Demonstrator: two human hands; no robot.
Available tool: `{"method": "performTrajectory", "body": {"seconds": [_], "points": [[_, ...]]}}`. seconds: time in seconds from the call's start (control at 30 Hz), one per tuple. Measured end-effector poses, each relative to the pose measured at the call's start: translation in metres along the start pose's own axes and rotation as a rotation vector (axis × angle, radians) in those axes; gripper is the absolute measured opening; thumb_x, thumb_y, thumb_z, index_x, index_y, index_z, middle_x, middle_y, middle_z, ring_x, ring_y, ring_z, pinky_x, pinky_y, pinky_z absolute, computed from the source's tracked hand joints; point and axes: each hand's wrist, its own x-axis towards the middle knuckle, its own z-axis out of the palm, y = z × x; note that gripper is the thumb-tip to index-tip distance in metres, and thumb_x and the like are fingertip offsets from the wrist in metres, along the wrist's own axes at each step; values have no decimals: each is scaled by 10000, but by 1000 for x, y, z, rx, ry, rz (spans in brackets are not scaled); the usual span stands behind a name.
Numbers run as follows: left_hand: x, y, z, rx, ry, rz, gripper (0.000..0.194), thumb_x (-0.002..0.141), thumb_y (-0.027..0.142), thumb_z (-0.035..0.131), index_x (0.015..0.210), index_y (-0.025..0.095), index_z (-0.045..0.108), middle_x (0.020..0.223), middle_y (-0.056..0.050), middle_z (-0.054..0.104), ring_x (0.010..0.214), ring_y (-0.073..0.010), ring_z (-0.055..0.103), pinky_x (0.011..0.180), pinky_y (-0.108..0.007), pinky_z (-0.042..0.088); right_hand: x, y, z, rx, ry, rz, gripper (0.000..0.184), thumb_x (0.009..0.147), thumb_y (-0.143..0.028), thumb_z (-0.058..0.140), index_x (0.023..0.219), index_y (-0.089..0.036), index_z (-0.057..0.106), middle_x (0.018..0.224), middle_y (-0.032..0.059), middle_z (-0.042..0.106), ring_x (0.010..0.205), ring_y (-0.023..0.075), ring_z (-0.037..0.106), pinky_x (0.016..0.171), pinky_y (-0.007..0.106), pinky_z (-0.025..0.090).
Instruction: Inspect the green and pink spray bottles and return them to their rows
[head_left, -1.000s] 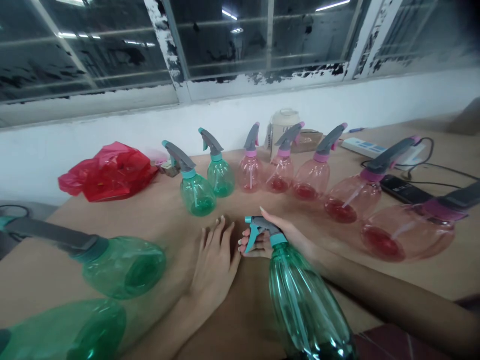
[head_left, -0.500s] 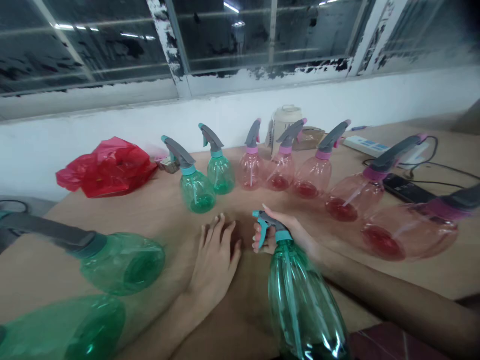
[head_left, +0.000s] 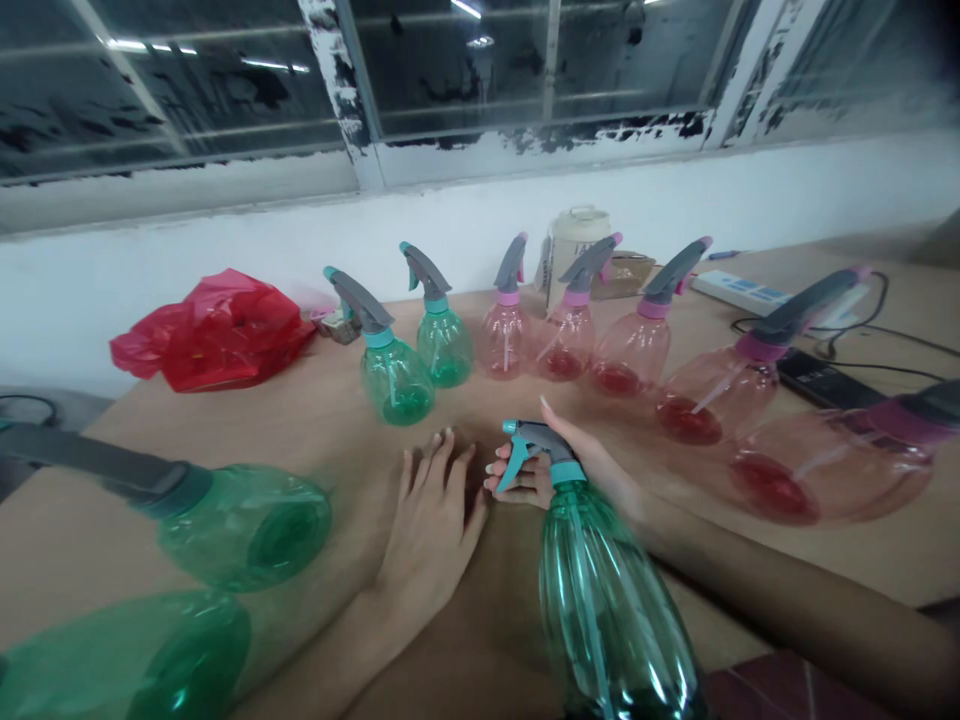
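Right hand clamped on green trigger spray bottle; left hand palm-down on bench, fingers apart. Firm grip advisable.

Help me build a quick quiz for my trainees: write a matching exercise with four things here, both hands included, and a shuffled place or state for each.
1. Left hand
2. Right hand
3. Bag
4. Tub

A. Red and crumpled
B. Behind the pink bottles
C. Holding a green bottle
D. Palm down on the table

Pairs: 1-D, 2-C, 3-A, 4-B
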Motion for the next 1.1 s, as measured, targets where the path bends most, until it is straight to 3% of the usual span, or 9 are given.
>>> {"method": "performTrajectory", "body": {"seconds": [0.17,0.4,0.57,0.77,1.1], "points": [[0,0,0,19,2,-3,376,908,255,418,1252,120,484,1376,-166,461,1294,-306,394,1065,-570,275,0,-1,1,-12,-38,11,506,841,-590,473,871,-116,648,746,88,658,759,198,651,784,384,501],[2,3,-1,44,23,-14,352,924,272,401,1219,120,520,1348,-162,495,1276,-305,419,1055,-561,299,-7,3,3,-123,-54,-94,387,863,-485,510,730,-137,611,631,13,592,556,123,577,595,282,477],[3,3,-1,44,-15,-7,371,908,264,423,1228,99,509,1358,-177,481,1287,-307,409,1066,-553,285,-9,1,8,-69,-107,-10,438,878,-517,465,781,-123,631,667,47,627,639,155,628,708,337,505],[3,2,-2,32,-40,-6,379,903,246,422,1248,105,484,1368,-174,470,1292,-304,402,1071,-564,263,-3,-5,4,-10,-30,29,480,848,-569,482,881,-116,637,729,81,672,795,204,666,848,406,491],[2,3,-3,39,-35,14,364,928,272,385,1239,114,487,1377,-174,460,1294,-304,395,1056,-566,283,-1,-6,1,-18,-54,29,494,836,-584,488,877,-117,642,763,98,678,840,207,659,860,410,492]]}}
